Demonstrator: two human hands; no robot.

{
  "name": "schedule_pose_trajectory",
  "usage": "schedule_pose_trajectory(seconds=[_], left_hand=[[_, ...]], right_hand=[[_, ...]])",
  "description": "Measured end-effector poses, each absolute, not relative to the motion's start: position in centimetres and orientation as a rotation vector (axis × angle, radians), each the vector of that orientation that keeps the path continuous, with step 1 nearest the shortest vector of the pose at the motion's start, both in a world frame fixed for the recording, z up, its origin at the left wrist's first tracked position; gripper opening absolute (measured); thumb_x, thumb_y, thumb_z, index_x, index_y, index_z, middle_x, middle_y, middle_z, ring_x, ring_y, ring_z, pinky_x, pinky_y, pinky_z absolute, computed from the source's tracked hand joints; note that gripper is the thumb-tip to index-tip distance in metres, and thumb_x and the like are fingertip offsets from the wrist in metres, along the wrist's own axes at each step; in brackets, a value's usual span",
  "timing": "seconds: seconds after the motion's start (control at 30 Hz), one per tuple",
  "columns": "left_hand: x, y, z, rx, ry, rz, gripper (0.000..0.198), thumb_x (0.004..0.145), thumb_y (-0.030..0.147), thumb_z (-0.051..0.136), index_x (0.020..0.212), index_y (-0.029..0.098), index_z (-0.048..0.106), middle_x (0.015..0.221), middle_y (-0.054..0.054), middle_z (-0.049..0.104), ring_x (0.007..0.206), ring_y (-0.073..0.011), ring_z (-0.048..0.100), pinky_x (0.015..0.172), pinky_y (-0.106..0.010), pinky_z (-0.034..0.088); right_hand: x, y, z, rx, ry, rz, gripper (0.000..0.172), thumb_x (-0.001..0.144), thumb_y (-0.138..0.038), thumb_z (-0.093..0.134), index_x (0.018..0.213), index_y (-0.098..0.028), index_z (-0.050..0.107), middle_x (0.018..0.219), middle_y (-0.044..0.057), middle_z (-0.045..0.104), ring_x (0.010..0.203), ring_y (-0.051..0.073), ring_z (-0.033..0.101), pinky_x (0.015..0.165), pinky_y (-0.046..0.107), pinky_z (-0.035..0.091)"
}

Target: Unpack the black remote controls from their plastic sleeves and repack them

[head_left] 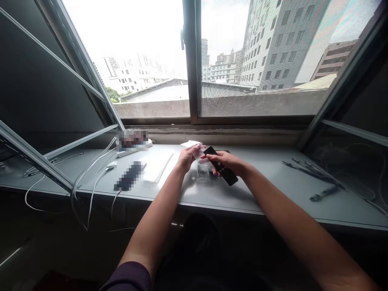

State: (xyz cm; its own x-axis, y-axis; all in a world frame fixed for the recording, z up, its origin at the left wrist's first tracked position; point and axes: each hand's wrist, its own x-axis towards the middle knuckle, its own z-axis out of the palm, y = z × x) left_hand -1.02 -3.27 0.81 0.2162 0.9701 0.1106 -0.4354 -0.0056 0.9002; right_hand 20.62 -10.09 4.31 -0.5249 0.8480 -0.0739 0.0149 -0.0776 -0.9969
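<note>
Here, the right hand [229,159] grips a long, flat, black plastic remote [222,167], tilted above the smooth, light grey table [273,161]. The left hand [188,157] pinches a thin, see-through piece of plastic [199,154] just beside the remote's far end. Flat, thin, white sheets [159,165] lie to the left.

Black remote control [224,171], pale grey tabletop [269,186]
White power strip [127,152] and cables [110,165], white stack of sheets [159,165], dark purple sleeve [131,275]; a grey building [292,26] patterned with rows of dark windows [285,17].
</note>
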Motion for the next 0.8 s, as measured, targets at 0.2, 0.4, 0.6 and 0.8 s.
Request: schedule_pose_trajectory(seconds=[0.2, 0.4, 0.6, 0.8], left_hand=[[-1.2, -3.2, 0.7, 1.005, 0.624, 1.197, 0.037, 0.084, 0.03, 0.09, 0.116, 0.014, 0.082, 0.127, -0.017, 0.08, 0.109, -0.0265, 0.078, 0.095, -0.036, 0.062], [-1.6, -2.7, 0.8, 0.915, 0.67, 1.276, 0.025, 0.095, 0.03, 0.077, 0.114, 0.013, 0.078, 0.13, -0.017, 0.08, 0.116, -0.0263, 0.077, 0.109, -0.04, 0.058], [-2.3, -2.0, 1.1, 0.671, 0.72, 1.34, 0.025, 0.106, 0.026, 0.058, 0.121, 0.013, 0.072, 0.128, -0.018, 0.08, 0.124, -0.0255, 0.075, 0.117, -0.041, 0.054], [-2.6, -1.6, 1.3, 0.538, 0.715, 1.336, 0.033, 0.109, 0.025, 0.049, 0.132, 0.011, 0.068, 0.126, -0.017, 0.08, 0.111, -0.0205, 0.079, 0.109, -0.033, 0.057]], right_hand=[[20.4, -10.4, 4.1, -0.924, -1.71, 1.768, 0.067, 0.093, -0.056, 0.085, 0.142, -0.014, 0.072, 0.066, 0.004, 0.075, 0.055, 0.017, 0.069, 0.051, 0.024, 0.058], [20.7, -10.7, 4.3, -0.872, -1.794, 1.852, 0.058, 0.094, -0.052, 0.085, 0.136, -0.013, 0.078, 0.086, 0.009, 0.081, 0.061, 0.016, 0.072, 0.056, 0.025, 0.061], [21.2, -11.3, 5.0, -0.808, -1.925, 1.965, 0.061, 0.095, -0.05, 0.085, 0.145, -0.018, 0.074, 0.125, 0.015, 0.081, 0.065, 0.016, 0.076, 0.056, 0.026, 0.063], [21.4, -12.1, 5.9, -0.781, -2.066, 2.086, 0.065, 0.098, -0.048, 0.082, 0.153, -0.017, 0.068, 0.095, 0.01, 0.083, 0.057, 0.016, 0.075, 0.055, 0.025, 0.061]])
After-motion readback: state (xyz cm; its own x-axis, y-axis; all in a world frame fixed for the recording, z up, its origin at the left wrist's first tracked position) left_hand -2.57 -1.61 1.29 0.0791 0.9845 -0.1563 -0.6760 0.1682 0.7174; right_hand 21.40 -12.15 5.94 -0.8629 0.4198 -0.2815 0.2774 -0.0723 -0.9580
